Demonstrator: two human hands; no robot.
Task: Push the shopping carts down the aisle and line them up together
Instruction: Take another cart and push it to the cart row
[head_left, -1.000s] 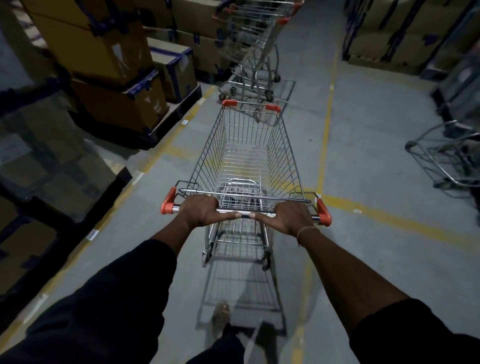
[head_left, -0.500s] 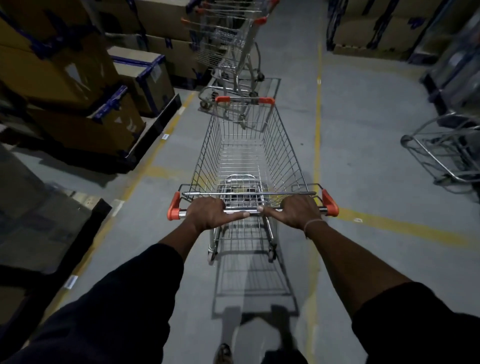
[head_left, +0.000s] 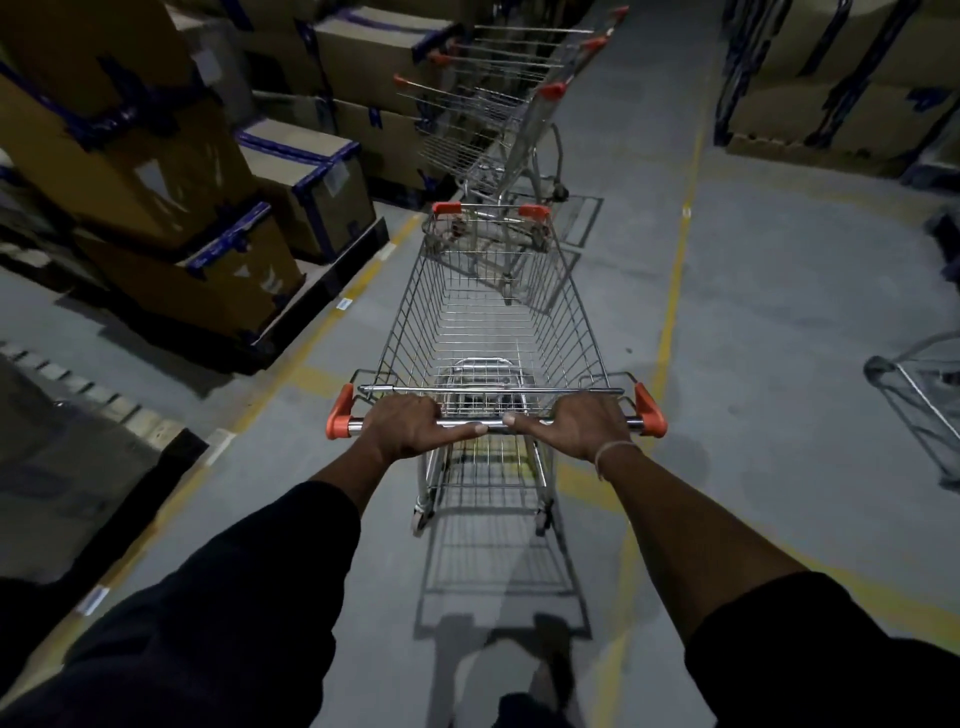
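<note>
Stacked cardboard boxes (head_left: 156, 171) filled the upper left of the frame. A row of nested carts (head_left: 498, 114) stood at upper centre. The shopping cart (head_left: 493, 322), its wire basket empty, sat mid-frame, nose just behind that row. The left hand (head_left: 410, 426) and right hand (head_left: 582, 423) were closed around its handle bar (head_left: 496, 425).

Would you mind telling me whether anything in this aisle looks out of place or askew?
One thing: a lone cart sits at the right edge, apart from the nested row of carts ahead on the left. The pushed cart, gripped by the left hand and right hand, heads straight toward that row.
</note>
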